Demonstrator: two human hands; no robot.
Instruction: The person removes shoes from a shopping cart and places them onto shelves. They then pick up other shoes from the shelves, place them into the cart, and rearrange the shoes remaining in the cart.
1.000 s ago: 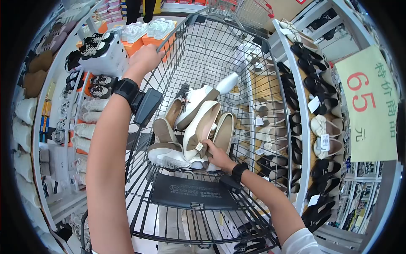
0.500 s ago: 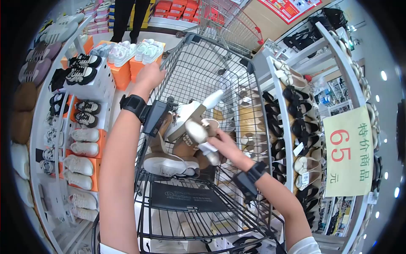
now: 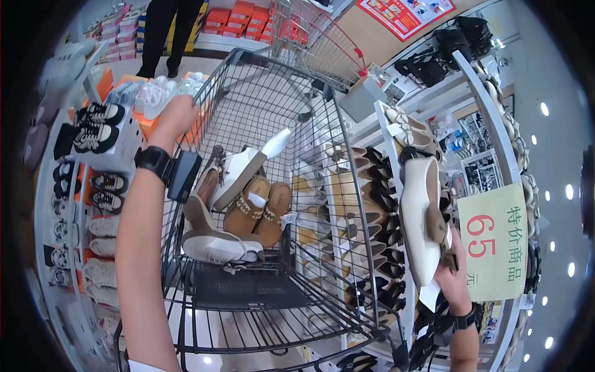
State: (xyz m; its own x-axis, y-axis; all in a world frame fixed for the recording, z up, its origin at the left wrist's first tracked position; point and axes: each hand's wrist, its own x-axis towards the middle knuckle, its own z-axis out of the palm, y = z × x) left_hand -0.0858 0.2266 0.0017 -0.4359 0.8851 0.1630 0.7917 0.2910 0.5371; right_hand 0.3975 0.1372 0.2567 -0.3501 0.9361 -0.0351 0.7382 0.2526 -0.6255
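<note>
My left hand (image 3: 178,116) is closed on the upper left rim of a wire shopping cart (image 3: 338,124). Outside the cart on the right, my right hand (image 3: 455,276) grips cream flat shoes (image 3: 418,211) with a brown bow, and a white tag hangs below them. At least one shoe shows; a second behind it is mostly hidden. Inside the cart lie brown slip-on shoes (image 3: 273,214) with braided trim, a white sneaker (image 3: 238,177) leaning with its brown sole out, and another white sneaker (image 3: 223,248) on its side. A white pointed piece (image 3: 276,144) sticks up beside them.
Shelves of black and cream flats (image 3: 378,211) line the right side, with a yellow price sign (image 3: 496,242). Sneakers on boxes (image 3: 99,127) stand at left. Ahead are a person's dark-trousered legs (image 3: 164,37), red boxes (image 3: 238,22) and another cart (image 3: 316,37).
My right hand has moved from inside the cart out to the right, carrying the cream shoes. The brown slip-ons are now uncovered. The view has shifted; my left hand stays on the rim.
</note>
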